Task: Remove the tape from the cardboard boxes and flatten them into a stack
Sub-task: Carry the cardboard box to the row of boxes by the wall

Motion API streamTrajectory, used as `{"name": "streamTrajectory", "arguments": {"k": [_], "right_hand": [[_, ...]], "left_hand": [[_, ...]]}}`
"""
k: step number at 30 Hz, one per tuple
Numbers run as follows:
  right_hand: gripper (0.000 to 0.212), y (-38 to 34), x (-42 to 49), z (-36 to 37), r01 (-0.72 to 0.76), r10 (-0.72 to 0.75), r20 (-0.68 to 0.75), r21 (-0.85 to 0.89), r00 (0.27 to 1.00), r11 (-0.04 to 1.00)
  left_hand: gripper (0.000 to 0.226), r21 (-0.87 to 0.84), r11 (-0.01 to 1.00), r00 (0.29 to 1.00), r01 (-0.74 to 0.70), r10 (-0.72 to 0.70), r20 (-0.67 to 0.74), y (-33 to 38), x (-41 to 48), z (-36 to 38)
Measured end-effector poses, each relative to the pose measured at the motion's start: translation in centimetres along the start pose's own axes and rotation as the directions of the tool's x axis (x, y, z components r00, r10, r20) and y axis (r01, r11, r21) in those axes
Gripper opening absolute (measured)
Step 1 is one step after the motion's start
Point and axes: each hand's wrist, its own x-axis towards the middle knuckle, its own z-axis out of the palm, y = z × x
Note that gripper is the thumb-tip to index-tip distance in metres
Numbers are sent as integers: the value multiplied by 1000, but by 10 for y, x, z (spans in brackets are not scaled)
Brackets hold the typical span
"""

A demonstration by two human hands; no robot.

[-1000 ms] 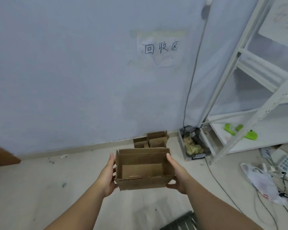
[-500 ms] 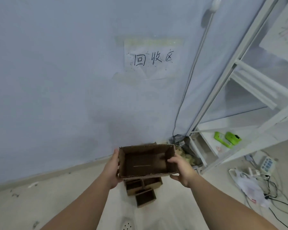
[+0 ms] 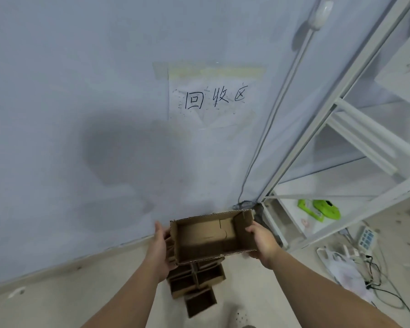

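Observation:
I hold an open brown cardboard box (image 3: 208,235) in the air with its opening toward me. My left hand (image 3: 160,252) grips its left end and my right hand (image 3: 263,242) grips its right end, the thumb over the rim. Below it on the floor stand several smaller open cardboard boxes (image 3: 197,282), close together and partly hidden by the held box. No tape is visible on the held box.
A pale wall carries a paper sign (image 3: 213,98). A white metal shelf rack (image 3: 341,147) stands at the right with green items (image 3: 320,209) on its bottom shelf. A power strip (image 3: 366,237), cables and a plastic bag (image 3: 346,271) lie on the floor at right.
I have stepped closer to the wall; the floor boxes now sit right under the held box. The held box has tipped more, showing its inside.

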Motion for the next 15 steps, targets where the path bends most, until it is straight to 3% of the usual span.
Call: {"name": "streamTrajectory", "arguments": {"k": [3,7,10,15], "right_hand": [[32,-15,22,-1,3,0,20,-157,1000,988],[28,-35,60,-11,44,-13,68,-464,998,885],[29,-45,99,-24,84,-32,105,-543,994,835],[33,-32,162,-54,141,7,232,-616,973,775]], "left_hand": [[53,23,1000,1000,-17,17,-10,0,3,8],[65,24,999,998,-46,48,-50,-12,11,25],[71,-10,998,989,-68,66,-129,-26,20,49],[63,-77,996,958,-41,17,-285,-78,44,123]]}}
